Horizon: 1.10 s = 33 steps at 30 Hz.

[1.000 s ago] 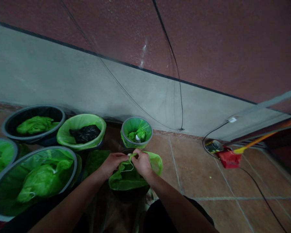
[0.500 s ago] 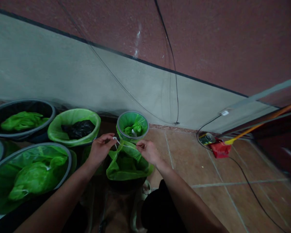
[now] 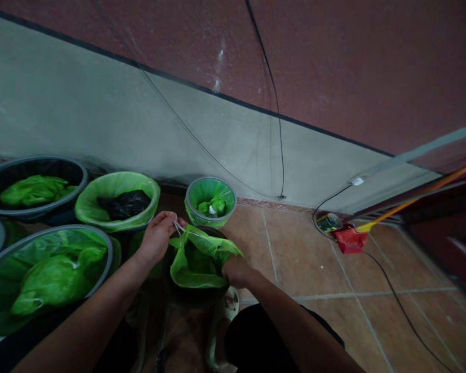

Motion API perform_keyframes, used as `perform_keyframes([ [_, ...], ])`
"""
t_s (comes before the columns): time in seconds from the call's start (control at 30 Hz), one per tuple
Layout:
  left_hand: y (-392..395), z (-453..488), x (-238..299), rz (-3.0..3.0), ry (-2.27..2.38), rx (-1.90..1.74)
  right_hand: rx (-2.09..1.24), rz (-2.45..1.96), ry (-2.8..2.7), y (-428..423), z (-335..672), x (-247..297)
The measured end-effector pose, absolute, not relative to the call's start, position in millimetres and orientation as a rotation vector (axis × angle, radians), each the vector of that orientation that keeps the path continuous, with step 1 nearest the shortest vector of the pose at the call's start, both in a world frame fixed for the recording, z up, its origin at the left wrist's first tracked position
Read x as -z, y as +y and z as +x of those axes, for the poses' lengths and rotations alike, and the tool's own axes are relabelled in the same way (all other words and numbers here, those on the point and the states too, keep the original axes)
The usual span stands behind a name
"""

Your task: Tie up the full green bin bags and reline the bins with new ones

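Head view, looking down at a tiled floor (image 3: 326,269) beside a grey and maroon wall. Directly below, a dark bin (image 3: 202,298) carries a thin, crinkled green bag (image 3: 196,256) whose top is bunched and partly pulled off the rim. The left hand (image 3: 157,235) is closed in a pinch on the white drawstring (image 3: 178,227) at the bag's far left edge, the cord running taut from the fingers across the plastic. The right hand (image 3: 235,270) is curled shut on the near right edge of the same bag, at the bin's rim.

Other round bins crowd the left side and hem in the left forearm. A small grey-rimmed bin (image 3: 210,199) with a green liner stands just beyond the bag, against the wall, with crumpled green plastic and a white scrap inside. Left of it, a liner-covered bin (image 3: 116,199) holds a wad of black plastic (image 3: 125,203). Farther left, a dark bin (image 3: 34,187) holds a loose green bag, and a large grey-rimmed bin (image 3: 48,269) near the left arm holds a glossy, tied green bundle.

Black cables (image 3: 274,103) hang down the wall and trail over the floor toward a red object (image 3: 349,239) and an orange-handled tool (image 3: 415,199) at the right, well apart from both hands.
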<state>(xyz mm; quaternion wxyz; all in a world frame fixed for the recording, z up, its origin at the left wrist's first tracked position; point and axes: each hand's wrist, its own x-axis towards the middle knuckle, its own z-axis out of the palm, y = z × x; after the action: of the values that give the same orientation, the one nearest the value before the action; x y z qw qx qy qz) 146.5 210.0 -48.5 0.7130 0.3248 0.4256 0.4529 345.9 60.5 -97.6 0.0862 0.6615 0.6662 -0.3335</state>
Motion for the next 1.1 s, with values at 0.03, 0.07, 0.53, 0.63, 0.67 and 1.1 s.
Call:
perform_keyframes([
  [0.03,211,146,48,0.733,0.944,-1.011,1.044,1.941,2.013,64,350,89],
  [0.07,211,144,47,0.757,0.941,-1.018,1.101,1.912,2.033,68,353,80],
  [0.53,159,159,64,1.813,0.795,-0.299,2.097,2.248,2.008,95,356,59],
  [0.63,163,158,71,1.823,0.86,-0.354,1.901,2.504,2.105,93,357,57],
  [0.67,165,157,73,1.826,0.867,-0.363,1.837,2.52,2.157,92,356,55],
  [1.1,163,161,56,1.803,0.958,-0.466,1.005,2.634,2.356,87,348,37],
])
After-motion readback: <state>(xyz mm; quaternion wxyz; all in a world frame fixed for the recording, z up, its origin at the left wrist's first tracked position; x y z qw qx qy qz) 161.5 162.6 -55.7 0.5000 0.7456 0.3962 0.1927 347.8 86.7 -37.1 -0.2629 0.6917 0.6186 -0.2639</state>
